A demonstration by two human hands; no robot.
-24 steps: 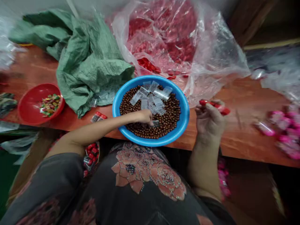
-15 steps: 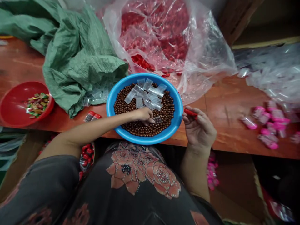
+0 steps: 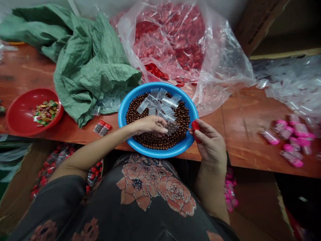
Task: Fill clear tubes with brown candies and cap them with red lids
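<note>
A blue basin (image 3: pixel 122 110) at the table's front edge holds many small brown balls (image 3: pixel 150 142), with several clear plastic tubes (image 3: pixel 152 100) lying on top. Over the balls, my left hand (image 3: pixel 151 125) grips a clear tube (image 3: pixel 172 128) that has dark balls inside. My right hand (image 3: pixel 212 140), beside the basin's right rim, pinches a red cap (image 3: pixel 195 126) between thumb and fingers. Cap and tube are apart. Left of the basin, two filled tubes with red caps (image 3: pixel 102 128) lie on the table.
A red bowl (image 3: pixel 18 113) with wrapped sweets stands at the left, near a green sack (image 3: pixel 85 67). Behind the basin is a clear bag of red caps (image 3: pixel 173 40). Pink-capped tubes (image 3: pixel 296 140) lie at the right. Red-capped tubes (image 3: pixel 54 162) show below the table.
My left hand has lifted the tube slightly from the balls. The red cap in my right hand has turned from lying sideways to more upright. The view has shifted slightly.
</note>
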